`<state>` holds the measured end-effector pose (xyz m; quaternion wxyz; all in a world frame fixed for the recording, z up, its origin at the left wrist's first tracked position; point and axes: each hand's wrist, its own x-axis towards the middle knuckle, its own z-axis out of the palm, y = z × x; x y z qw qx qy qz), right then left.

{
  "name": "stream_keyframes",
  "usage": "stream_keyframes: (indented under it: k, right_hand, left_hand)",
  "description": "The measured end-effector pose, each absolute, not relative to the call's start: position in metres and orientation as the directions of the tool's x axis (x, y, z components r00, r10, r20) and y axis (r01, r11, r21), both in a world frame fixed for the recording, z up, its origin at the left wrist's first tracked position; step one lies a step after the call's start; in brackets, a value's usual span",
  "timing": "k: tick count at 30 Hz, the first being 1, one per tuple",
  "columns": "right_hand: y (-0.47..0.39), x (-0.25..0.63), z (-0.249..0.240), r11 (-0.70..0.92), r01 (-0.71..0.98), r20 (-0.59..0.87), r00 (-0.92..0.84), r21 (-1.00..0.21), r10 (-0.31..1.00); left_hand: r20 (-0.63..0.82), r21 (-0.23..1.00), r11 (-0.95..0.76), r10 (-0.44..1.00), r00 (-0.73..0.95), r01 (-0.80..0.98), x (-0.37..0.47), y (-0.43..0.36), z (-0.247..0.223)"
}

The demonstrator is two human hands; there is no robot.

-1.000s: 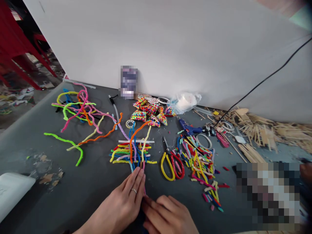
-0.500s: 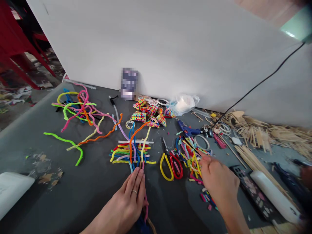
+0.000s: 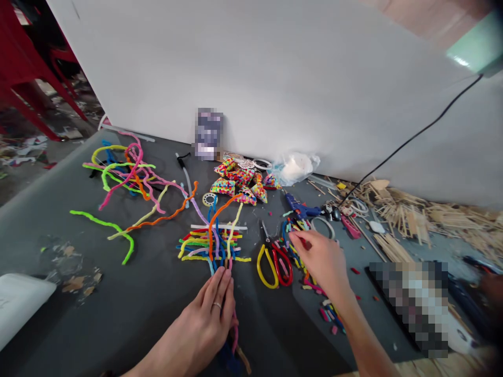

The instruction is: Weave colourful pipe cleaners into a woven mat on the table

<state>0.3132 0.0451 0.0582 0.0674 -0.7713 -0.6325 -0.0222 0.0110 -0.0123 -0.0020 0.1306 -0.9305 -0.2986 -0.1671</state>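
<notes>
My left hand (image 3: pixel 208 309) lies flat with its fingers stretched out, pressing on the lower ends of a woven grid of pipe cleaners (image 3: pixel 212 243). Long strands cross the short horizontal ones, and an orange and a pale yellow strand reach past the grid's far side. To the right, my right hand (image 3: pixel 324 262) is over a pile of cut pipe cleaner pieces (image 3: pixel 286 230), thumb and forefinger drawn together. Whatever may be between those fingertips I cannot make out. Scissors (image 3: pixel 271 262) with one yellow and one red handle lie between both hands.
Long loose pipe cleaners (image 3: pixel 129 173) are heaped at the left. Behind the grid sit several small colourful woven pouches (image 3: pixel 236 180), and a blue glue gun (image 3: pixel 301 207) lies nearby. Wooden sticks (image 3: pixel 424 209) spread along the right. A white object (image 3: pixel 21 306) stands at the left edge.
My right hand has moved left and slightly away from me over the cut pieces; a yellow strip near its fingers no longer shows. My left hand has stayed put.
</notes>
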Motion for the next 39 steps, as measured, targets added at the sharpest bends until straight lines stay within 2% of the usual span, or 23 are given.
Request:
stream_keyframes:
  k: [4,7,9,11,12,13,15,16,18,20,22,24,25,26,28,32,35,37,39]
  right_hand:
    - [0.062,0.301,0.057,-0.265,0.964,0.048,0.263,0.032,0.964]
    - [0.07,0.302,0.055,-0.273,0.962,0.004,0.273,0.01,0.962]
    - [0.072,0.309,0.055,-0.276,0.96,0.019,0.277,-0.046,0.961]
    - [0.071,0.317,0.055,-0.267,0.937,0.054,0.286,-0.224,0.957]
    - [0.071,0.321,0.056,-0.249,0.892,0.057,0.29,-0.377,0.955]
    - [0.07,0.325,0.057,-0.228,0.808,0.044,0.299,-0.543,0.953]
    - [0.069,0.33,0.059,-0.204,0.527,-0.035,0.313,-0.825,0.949]
    - [0.07,0.331,0.06,-0.199,0.371,-0.078,0.317,-0.907,0.945]
    - [0.072,0.335,0.061,-0.176,0.144,-0.12,0.333,-0.974,0.935]
    - [0.074,0.337,0.06,-0.124,0.073,-0.087,0.378,-0.99,0.922]
    - [0.074,0.337,0.06,-0.066,0.093,-0.018,0.446,-0.993,0.895]
    - [0.07,0.331,0.062,-0.01,0.226,0.107,0.5,-0.974,0.86]
    - [0.065,0.325,0.065,0.012,0.353,0.197,0.493,-0.936,0.848]
    - [0.059,0.316,0.067,0.03,0.502,0.288,0.446,-0.864,0.847]
    - [0.046,0.294,0.073,0.097,0.699,0.358,0.237,-0.709,0.903]
    - [0.028,0.241,0.07,0.416,0.769,0.431,-0.204,-0.484,0.879]
    - [0.027,0.208,0.054,0.535,0.706,0.359,-0.402,-0.465,0.842]
    - [0.031,0.193,0.042,0.544,0.684,0.344,-0.423,-0.487,0.838]
    - [0.036,0.183,0.034,0.494,0.691,0.347,-0.355,-0.528,0.868]
  left_hand:
    - [0.38,-0.148,-0.794,0.504,0.776,0.589,0.01,-0.012,0.001]
    - [0.381,-0.155,-0.795,0.5,0.778,0.587,0.009,-0.011,0.002]
    - [0.374,-0.158,-0.794,0.503,0.779,0.588,0.009,-0.011,0.002]
    - [0.367,-0.16,-0.795,0.502,0.783,0.585,0.009,-0.011,0.001]
    - [0.366,-0.163,-0.797,0.499,0.786,0.582,0.009,-0.011,0.001]
    - [0.368,-0.167,-0.799,0.493,0.788,0.578,0.009,-0.011,0.0]
    - [0.368,-0.178,-0.8,0.485,0.793,0.572,0.009,-0.011,0.0]
    - [0.369,-0.184,-0.8,0.483,0.794,0.571,0.008,-0.011,0.0]
    - [0.37,-0.188,-0.798,0.482,0.794,0.572,0.008,-0.011,0.0]
    - [0.371,-0.187,-0.795,0.486,0.791,0.577,0.009,-0.011,0.0]
    - [0.371,-0.184,-0.791,0.494,0.787,0.583,0.009,-0.011,0.0]
    - [0.372,-0.181,-0.788,0.499,0.783,0.589,0.01,-0.011,0.0]
    - [0.374,-0.18,-0.787,0.5,0.781,0.59,0.01,-0.011,-0.001]
    - [0.376,-0.179,-0.788,0.499,0.78,0.59,0.01,-0.011,-0.001]
    - [0.378,-0.175,-0.792,0.494,0.783,0.585,0.009,-0.012,-0.001]
    - [0.373,-0.16,-0.798,0.496,0.784,0.581,0.008,-0.013,-0.005]
    - [0.355,-0.157,-0.809,0.49,0.796,0.567,0.007,-0.015,-0.01]
    - [0.349,-0.15,-0.806,0.499,0.793,0.573,0.007,-0.015,-0.012]
    - [0.358,-0.137,-0.802,0.507,0.784,0.581,0.007,-0.015,-0.011]
